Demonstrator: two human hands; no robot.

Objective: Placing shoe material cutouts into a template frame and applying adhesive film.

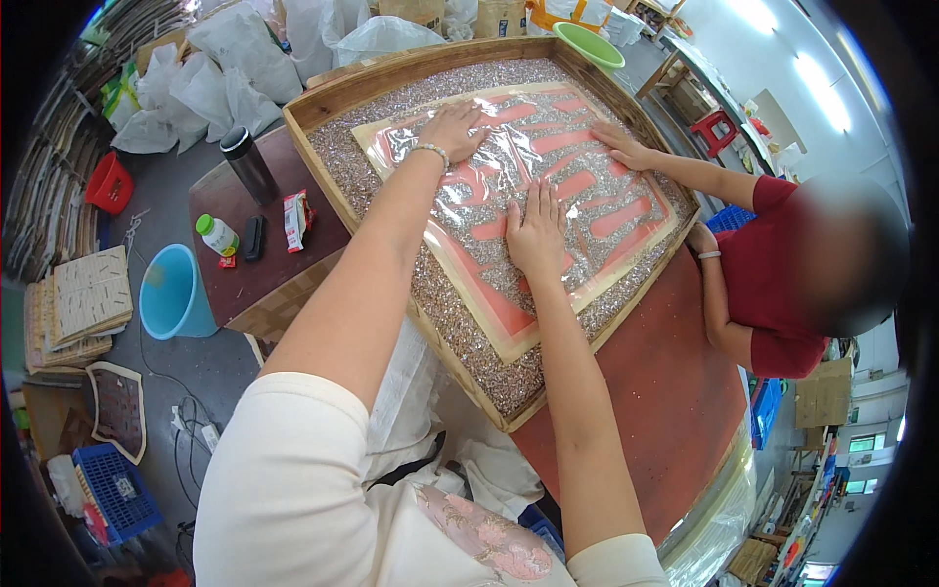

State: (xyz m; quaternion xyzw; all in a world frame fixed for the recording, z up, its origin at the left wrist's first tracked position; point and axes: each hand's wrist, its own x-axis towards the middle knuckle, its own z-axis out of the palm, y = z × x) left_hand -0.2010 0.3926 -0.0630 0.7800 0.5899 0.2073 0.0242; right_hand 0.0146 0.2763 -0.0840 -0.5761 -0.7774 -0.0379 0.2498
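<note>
Biggest worry from here: the clear plastic sheet [528,166] looks slippery and crinkly, so if either palm pushes sideways instead of straight down, my guess is it slides off the red-and-cream patterned board [518,313] under it and the pattern ends up misaligned. The whole thing also sits on a bed of tiny loose bits in the wooden tray [323,103], so leaning hard near the lower corner could tip the board and scatter them over the tray rim onto the red desk [665,391].

Nearest to the camera, the right hand [536,233] lies flat at mid-frame, fingers [533,196] close together and straight, palm down on the sheet, gripping nothing. A bit farther up, the left hand [455,127], bracelet on the wrist, is also flat on the sheet, fingers only slightly fanned, holding nothing.

Farther still, on the right, another person's hand [616,145] presses the sheet's far edge.
</note>
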